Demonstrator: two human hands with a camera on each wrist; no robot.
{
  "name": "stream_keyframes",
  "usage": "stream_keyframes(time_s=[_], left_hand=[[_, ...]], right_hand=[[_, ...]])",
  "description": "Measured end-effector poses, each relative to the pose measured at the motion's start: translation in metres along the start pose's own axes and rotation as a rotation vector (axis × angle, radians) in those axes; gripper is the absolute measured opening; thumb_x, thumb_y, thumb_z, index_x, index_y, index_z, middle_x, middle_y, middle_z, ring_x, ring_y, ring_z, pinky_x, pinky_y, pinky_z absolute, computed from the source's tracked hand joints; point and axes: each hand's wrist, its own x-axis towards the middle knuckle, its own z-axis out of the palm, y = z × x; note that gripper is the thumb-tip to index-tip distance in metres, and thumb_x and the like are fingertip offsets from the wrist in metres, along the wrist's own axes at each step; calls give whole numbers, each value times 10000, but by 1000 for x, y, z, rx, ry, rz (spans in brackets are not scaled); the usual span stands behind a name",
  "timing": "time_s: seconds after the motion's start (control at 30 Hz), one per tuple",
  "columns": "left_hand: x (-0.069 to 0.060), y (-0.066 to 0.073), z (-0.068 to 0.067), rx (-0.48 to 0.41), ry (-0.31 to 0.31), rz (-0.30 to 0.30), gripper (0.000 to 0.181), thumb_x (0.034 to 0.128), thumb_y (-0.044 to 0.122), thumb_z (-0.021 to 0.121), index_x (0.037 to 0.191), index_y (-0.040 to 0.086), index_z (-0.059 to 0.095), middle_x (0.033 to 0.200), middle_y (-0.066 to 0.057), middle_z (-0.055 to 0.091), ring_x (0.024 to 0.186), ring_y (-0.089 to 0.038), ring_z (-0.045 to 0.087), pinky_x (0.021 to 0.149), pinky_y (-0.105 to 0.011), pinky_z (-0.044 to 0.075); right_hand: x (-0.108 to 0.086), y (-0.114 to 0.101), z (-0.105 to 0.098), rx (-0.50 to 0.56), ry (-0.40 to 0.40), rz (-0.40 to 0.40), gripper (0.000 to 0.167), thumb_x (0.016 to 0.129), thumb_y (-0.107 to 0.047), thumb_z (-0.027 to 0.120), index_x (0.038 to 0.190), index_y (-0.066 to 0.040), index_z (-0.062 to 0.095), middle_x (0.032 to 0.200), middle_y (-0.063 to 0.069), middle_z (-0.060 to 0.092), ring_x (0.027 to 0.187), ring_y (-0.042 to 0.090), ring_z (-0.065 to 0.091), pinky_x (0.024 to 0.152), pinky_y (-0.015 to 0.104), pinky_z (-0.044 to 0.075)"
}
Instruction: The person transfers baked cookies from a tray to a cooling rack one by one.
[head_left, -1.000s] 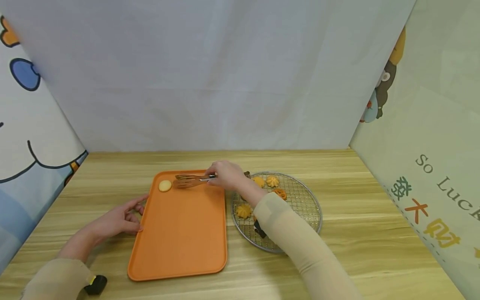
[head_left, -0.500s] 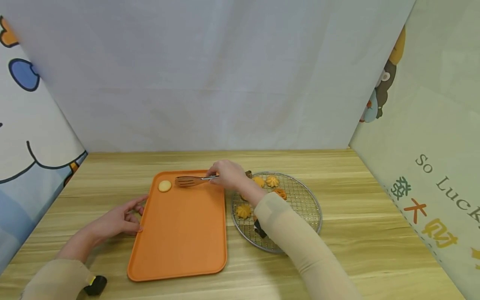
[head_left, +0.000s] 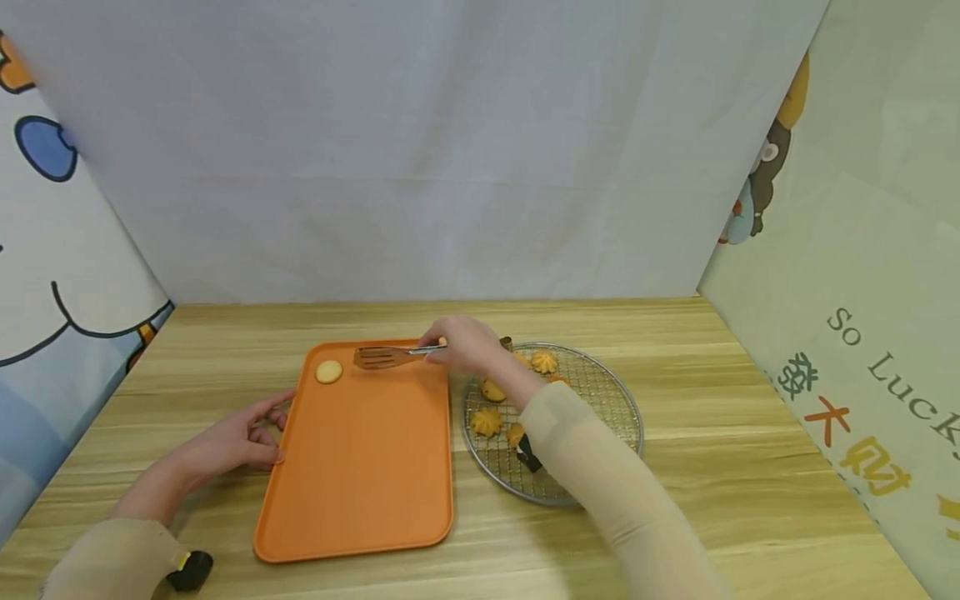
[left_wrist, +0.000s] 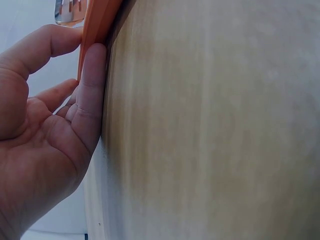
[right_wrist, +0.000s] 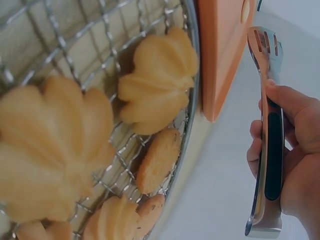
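Observation:
My right hand (head_left: pixel 467 343) grips a pair of metal tongs (head_left: pixel 381 358), whose slotted tips point left above the far end of an orange tray (head_left: pixel 367 467). No food shows between those tips. A pale round cookie (head_left: pixel 328 372) lies in the tray's far left corner, a short gap from the tongs. In the right wrist view, fingers and thumb wrap the dark-padded handles of the tongs (right_wrist: pixel 273 155). My left hand (head_left: pixel 232 440) is at the tray's left edge; in the left wrist view its digits pinch the tray's rim (left_wrist: pixel 100 22) from two sides.
Right of the tray stands a round wire rack (head_left: pixel 600 417) with several cookies, including a flower-shaped cookie (head_left: pixel 487 422). My right forearm covers part of it. A white cloth backdrop (head_left: pixel 420 167) rises behind the wooden table (head_left: pixel 735 500), with printed panels at both sides.
My right hand and the tongs have shifted slightly right and away from the cookie. The tongs' tips drew together, then spread a little. My left hand and the tray stay put.

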Motion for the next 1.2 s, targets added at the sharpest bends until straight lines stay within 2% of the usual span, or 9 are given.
stream_keyframes(time_s=[0.5,0.87,1.2], left_hand=[[1,-3,-1,13,-3,-16,929,845,115,687,1517,45,49,1223,-211,292,807,-162,575,711,-326,525],[0,-1,-1,7,6,-14,933,840,102,690,1518,47,52,1221,-213,299,802,-166,573,715,-324,528],[0,-1,-1,-10,7,-15,945,828,85,696,1519,51,52,1215,-217,307,790,-166,566,719,-319,532]], right_hand=[[-8,-1,-29,73,25,-75,281,894,-251,657,1160,-162,685,1172,-10,652,1090,170,594,859,324,495],[-23,-2,-53,47,73,-172,259,898,-248,652,1128,-137,697,1119,5,669,1042,147,605,855,294,489],[-42,-4,-76,32,123,-201,255,889,-246,664,1116,-138,706,1072,4,671,975,150,607,798,310,482]])
